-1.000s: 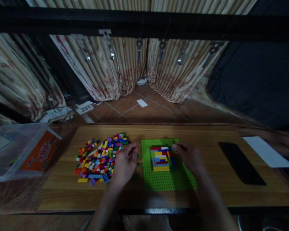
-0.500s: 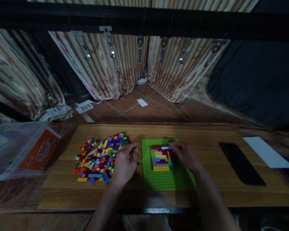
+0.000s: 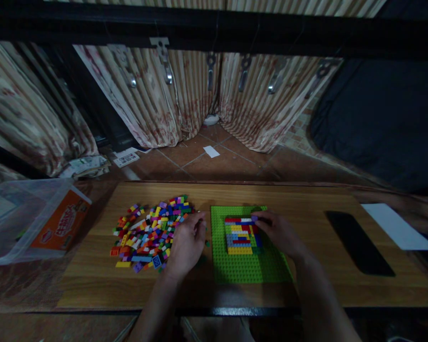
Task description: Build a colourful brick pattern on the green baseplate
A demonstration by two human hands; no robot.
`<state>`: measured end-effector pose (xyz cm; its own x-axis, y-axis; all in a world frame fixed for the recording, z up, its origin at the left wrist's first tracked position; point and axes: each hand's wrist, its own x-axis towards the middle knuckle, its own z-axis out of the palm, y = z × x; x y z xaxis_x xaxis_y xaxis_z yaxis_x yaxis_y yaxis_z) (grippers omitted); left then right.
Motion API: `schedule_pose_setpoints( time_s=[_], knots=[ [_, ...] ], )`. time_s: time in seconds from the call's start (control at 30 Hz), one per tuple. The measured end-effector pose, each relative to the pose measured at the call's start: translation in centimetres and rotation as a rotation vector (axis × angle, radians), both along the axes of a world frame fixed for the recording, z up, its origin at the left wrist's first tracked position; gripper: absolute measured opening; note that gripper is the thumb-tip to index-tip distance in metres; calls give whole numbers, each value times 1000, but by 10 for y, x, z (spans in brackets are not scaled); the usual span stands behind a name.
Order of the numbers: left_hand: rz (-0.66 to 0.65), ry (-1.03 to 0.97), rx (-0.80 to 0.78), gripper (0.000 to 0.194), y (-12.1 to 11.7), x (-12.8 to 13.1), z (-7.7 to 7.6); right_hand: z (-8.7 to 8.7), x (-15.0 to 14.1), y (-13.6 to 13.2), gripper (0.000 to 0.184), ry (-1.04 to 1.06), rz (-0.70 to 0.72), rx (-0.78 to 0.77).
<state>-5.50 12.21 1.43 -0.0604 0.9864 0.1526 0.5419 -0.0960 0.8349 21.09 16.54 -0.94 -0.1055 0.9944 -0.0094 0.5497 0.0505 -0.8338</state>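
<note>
My right hand [image 3: 276, 231] pinches a small purple brick [image 3: 254, 218] at the far right corner of a multicoloured brick build [image 3: 239, 237]. Rows of red, white, blue, yellow and grey bricks make up this build, which sits on a green baseplate [image 3: 231, 273]. Between the baseplate and a loose pile of bricks [image 3: 146, 237], my left hand [image 3: 188, 242] hovers with thumb and fingers drawn together. Whatever its fingertips may hold is too small to make out. My left hand hides the pile's right edge in part.
At the left stands a clear plastic bin [image 3: 24, 223] with an orange label. A black phone-like slab [image 3: 359, 243] and a white sheet [image 3: 395, 225] lie to the right on the wooden table [image 3: 103, 289]. Striped curtains [image 3: 185, 99] hang beyond the table.
The view has shifted very slightly. My right hand stays at the build's far right corner with the purple brick, and my left hand keeps its pinched pose beside the pile.
</note>
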Motion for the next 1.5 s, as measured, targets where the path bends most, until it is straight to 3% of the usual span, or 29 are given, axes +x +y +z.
schedule_pose_setpoints(
  time_s=[0.2,0.73,1.07,1.27,1.4,1.5],
  knots=[
    [-43,35,15,26,-1,3,0,2,3,-2,23,-98,92,39],
    [-146,87,6,28,-5,16,-5,4,3,1,24,-204,113,36],
    [-162,73,30,28,-7,12,0,-3,1,-2,25,-174,99,66],
    [-111,49,54,26,-8,1,6,-2,12,0,48,122,26,-43],
    [-3,12,74,25,-5,-17,13,8,9,2,40,150,-107,14],
    [130,-7,83,26,-4,-38,19,15,-11,-2,35,184,-202,79]
  ],
)
